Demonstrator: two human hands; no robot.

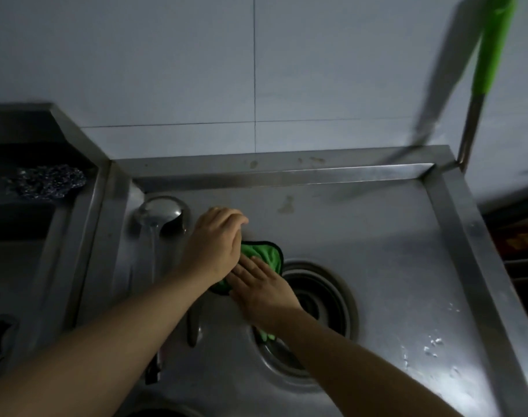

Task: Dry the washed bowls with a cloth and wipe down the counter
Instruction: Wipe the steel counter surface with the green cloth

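Note:
A green cloth (264,253) with a black edge is held between both hands over a steel sink basin (377,242). My left hand (214,248) grips its upper left part from above. My right hand (264,291) lies across its lower part with fingers pressed on it, and a green corner sticks out below my right wrist. No bowls are in view. The light is dim.
A tap (160,210) at the basin's back left runs a thin stream of water. The round drain (319,299) sits just right of my hands. A steel scourer (46,182) lies on the left ledge. A green-handled pole (494,40) leans at the back right corner.

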